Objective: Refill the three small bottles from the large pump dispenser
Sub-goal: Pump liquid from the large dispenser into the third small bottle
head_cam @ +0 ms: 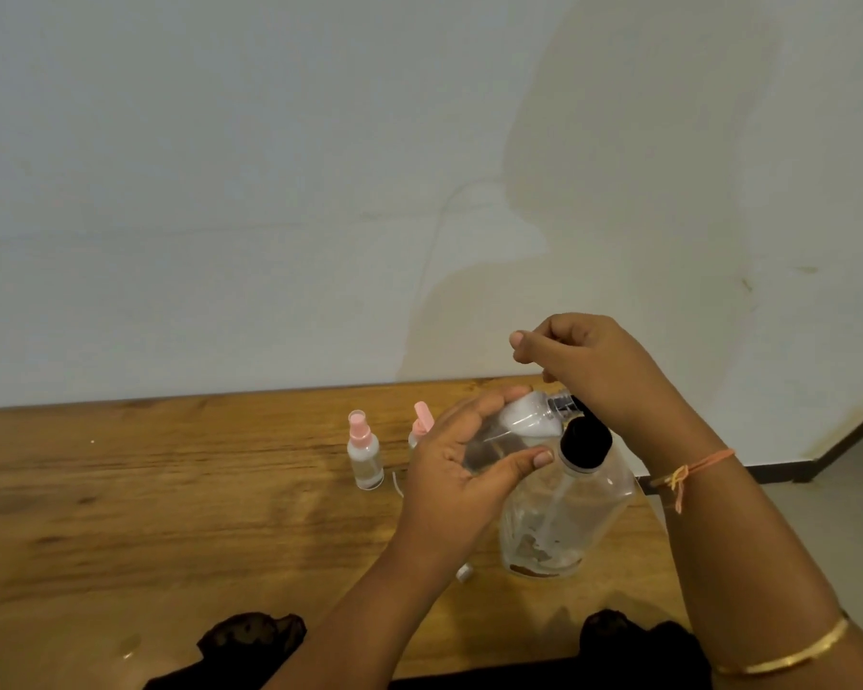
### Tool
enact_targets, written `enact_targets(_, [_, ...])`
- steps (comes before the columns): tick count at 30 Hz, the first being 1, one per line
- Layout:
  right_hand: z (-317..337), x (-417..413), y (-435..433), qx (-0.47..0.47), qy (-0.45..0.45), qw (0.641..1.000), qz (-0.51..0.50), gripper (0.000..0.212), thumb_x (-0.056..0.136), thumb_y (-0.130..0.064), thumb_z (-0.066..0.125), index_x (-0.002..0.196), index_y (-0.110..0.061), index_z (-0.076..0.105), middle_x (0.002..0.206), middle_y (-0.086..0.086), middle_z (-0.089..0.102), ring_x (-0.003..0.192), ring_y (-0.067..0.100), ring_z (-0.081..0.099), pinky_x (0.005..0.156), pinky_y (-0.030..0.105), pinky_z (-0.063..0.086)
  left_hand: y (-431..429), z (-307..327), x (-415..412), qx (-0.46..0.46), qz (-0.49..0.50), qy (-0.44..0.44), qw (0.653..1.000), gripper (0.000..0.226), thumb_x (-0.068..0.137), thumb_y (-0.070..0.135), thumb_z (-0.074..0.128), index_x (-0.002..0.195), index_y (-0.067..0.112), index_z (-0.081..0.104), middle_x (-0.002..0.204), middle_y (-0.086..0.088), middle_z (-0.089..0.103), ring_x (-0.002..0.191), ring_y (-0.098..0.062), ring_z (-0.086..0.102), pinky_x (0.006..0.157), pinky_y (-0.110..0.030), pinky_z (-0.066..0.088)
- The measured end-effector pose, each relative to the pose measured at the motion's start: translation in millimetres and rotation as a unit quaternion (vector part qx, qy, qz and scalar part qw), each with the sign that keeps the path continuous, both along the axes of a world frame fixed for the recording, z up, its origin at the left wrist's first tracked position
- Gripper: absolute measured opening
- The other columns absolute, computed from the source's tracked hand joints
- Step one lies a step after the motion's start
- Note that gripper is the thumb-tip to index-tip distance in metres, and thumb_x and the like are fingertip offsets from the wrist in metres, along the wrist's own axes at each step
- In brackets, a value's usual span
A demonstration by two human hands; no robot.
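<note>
The left hand (462, 455) held a small clear bottle (511, 430) tilted at the nozzle of the large pump dispenser (564, 510), which stood on the tabletop (170, 515). The right hand (594, 361) pressed the pump, fingers curled. Two pink-capped bottles (365, 453) stood just left.

My left hand (462, 458) covers most of the small clear bottle (506, 433) I hold, and its open neck is blurred against the pump. My right hand (589, 363) hides the pump head of the large dispenser (564, 510). A second pink-topped bottle (421, 421) shows only its cap behind my fingers. Both forearms run off the lower edge.
</note>
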State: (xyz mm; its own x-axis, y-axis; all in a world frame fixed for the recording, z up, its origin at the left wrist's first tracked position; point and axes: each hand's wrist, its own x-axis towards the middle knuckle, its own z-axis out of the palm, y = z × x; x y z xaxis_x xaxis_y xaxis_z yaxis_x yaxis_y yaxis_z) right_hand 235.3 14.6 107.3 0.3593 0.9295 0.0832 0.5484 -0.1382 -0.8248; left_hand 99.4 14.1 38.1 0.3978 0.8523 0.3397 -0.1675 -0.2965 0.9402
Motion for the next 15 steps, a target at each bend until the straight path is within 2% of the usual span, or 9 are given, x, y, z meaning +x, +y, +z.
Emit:
enact_targets(2, [-2.6,2.2,1.2,-0.036,0.015,0.999,0.004,0.025,0.087,-0.030,0.060,0.079,-0.007,0.065,0.085,0.014,0.065,0.072,0.019,0.056,0.057,0.023,0.041,0.6,-3.6,0.7,-0.015,-0.007,-0.006,1.000,0.043,0.066,0.019,0.074,0.107,0.030,0.063,0.110,0.001,0.066,0.103,-0.003,0.062,0.081,-0.017,0.053])
enact_targets(5, [-5.8,5.5,1.2,-0.064,0.023,0.998,0.001,0.024,0.086,-0.028,0.062,0.075,-0.007,0.062,0.079,0.010,0.061,0.069,0.017,0.054,0.056,0.024,0.040,0.5,-7.2,1.2,-0.030,-0.003,-0.005,1.000,0.045,0.064,0.022,0.074,0.107,0.032,0.064,0.111,0.001,0.065,0.104,-0.007,0.063,0.083,-0.023,0.055])
enact_targets(9, [-5.3,5.3,-0.3,-0.049,0.057,0.997,0.005,0.030,0.086,-0.030,0.060,0.086,0.000,0.067,0.094,0.020,0.067,0.072,0.020,0.057,0.058,0.024,0.043,0.1,-7.1,1.5,-0.035,-0.007,-0.001,0.999,0.046,0.064,0.023,0.074,0.108,0.031,0.064,0.111,0.002,0.066,0.104,-0.008,0.063,0.084,-0.027,0.055])
enact_targets(12, [-0.8,3.5,-1.5,-0.014,0.071,0.997,-0.004,0.032,0.088,-0.034,0.058,0.083,-0.004,0.068,0.087,0.007,0.069,0.069,0.015,0.057,0.046,0.012,0.043,1.7,-4.4,-1.1,-0.037,-0.012,0.004,0.999,0.045,0.064,0.024,0.074,0.108,0.029,0.064,0.107,0.006,0.067,0.103,-0.008,0.063,0.086,-0.030,0.055])
enact_targets(13, [0.4,2.9,-1.6,-0.007,0.079,0.997,-0.005,0.031,0.089,-0.035,0.057,0.081,-0.006,0.068,0.083,0.000,0.068,0.069,0.013,0.057,0.044,0.011,0.042,2.3,-3.4,-2.0,-0.034,-0.008,0.010,0.999,0.045,0.063,0.024,0.074,0.107,0.029,0.064,0.105,0.010,0.067,0.102,-0.004,0.062,0.086,-0.029,0.055])
enact_targets(15, [2.7,2.8,-2.1,-0.003,0.089,0.996,-0.005,0.030,0.089,-0.036,0.057,0.079,-0.009,0.068,0.078,-0.008,0.067,0.068,0.010,0.058,0.052,0.017,0.044,2.8,-1.2,-4.0,-0.036,-0.003,0.015,0.999,0.045,0.062,0.024,0.073,0.105,0.030,0.063,0.102,0.021,0.066,0.100,0.003,0.061,0.086,-0.027,0.055])
